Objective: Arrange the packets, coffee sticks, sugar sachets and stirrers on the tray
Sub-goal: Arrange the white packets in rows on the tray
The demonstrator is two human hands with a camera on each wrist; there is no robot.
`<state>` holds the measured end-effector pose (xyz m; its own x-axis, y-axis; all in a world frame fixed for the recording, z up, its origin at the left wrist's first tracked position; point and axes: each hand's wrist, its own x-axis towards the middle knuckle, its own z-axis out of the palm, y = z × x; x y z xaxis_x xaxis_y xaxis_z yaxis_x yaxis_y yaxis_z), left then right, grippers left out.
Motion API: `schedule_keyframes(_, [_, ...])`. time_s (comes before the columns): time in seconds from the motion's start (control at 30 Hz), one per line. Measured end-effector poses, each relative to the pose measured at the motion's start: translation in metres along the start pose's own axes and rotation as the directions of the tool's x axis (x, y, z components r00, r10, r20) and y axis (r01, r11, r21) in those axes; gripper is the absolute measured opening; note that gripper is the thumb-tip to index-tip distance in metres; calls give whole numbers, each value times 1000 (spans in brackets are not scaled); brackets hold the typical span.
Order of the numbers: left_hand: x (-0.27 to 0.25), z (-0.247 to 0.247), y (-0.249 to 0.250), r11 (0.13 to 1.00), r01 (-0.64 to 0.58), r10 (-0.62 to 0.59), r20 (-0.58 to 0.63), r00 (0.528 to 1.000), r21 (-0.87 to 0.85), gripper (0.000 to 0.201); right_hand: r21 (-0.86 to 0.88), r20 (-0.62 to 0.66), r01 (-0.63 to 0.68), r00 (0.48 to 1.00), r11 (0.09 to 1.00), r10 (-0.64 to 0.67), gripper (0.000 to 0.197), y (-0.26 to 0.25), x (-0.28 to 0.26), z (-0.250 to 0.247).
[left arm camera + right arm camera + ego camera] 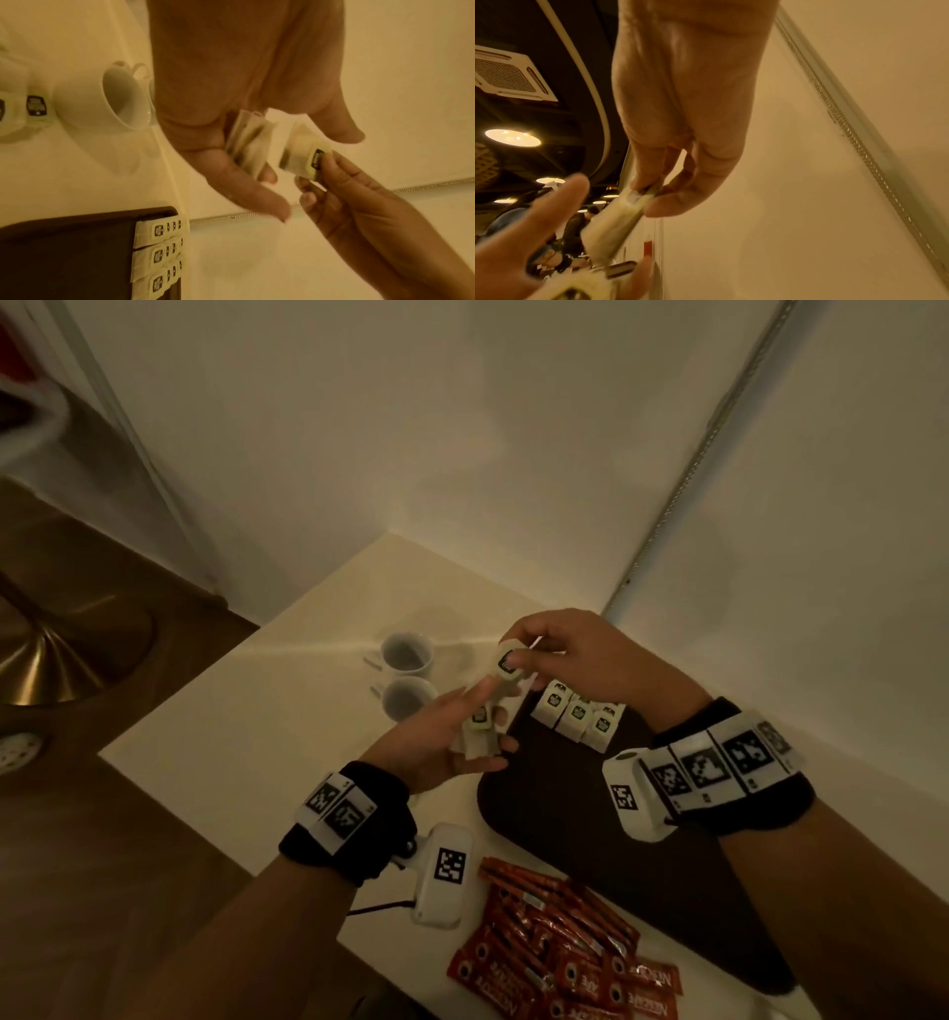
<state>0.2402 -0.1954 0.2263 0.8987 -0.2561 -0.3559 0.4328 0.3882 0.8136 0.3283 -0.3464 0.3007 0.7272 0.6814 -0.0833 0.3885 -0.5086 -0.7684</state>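
- A pale rectangular paper packet with a black label (506, 666) hangs above the far end of the dark brown tray (575, 819), long axis tilted, lower end near-left.
- The right hand (580, 654) pinches its top.
- The left hand (441, 742), fingers loosely curled, holds several like packets (480, 729).

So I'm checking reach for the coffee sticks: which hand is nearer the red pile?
Left. The left hand hovers beyond the red coffee sticks, holding packets; the right hand is farther off, over the tray's far end.
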Motion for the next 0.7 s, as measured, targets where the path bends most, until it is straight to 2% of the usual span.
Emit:
schedule_keyframes(0.13, [13, 6, -5, 982, -149, 131, -144, 981, -116, 41, -227, -65, 37, 996, 973, -53, 12, -13, -8, -21])
schedule_keyframes(0.27, [16, 20, 1, 960, -249, 230, -151, 962, -127, 14, -294, -124, 60, 987, 954, -101, 14, -24, -11, -28])
schedule_keyframes(0.33, [17, 26, 4, 952, -281, 263, -141, 954, -124, 15, -329, -133, 80, 982, 941, -131, 17, -28, -11, -30])
schedule_keyframes(0.43, [19, 31, 7, 942, -295, 274, -144, 951, -157, 23, -364, -136, 122, 974, 923, -182, 20, -30, -12, -31])
schedule_keyframes(0.57, [21, 33, 10, 936, -292, 275, -111, 955, -198, 22, -387, -127, 141, 971, 911, -204, 25, -29, -14, -34])
schedule_keyframes(0.63, [21, 32, 14, 937, -270, 263, -61, 963, -220, 22, -367, -125, 145, 971, 919, -203, 28, -29, -16, -34])
schedule_keyframes(0.7, [18, 32, 17, 938, -225, 244, 39, 969, -264, 25, -334, -125, 124, 977, 934, -175, 32, -29, -16, -36])
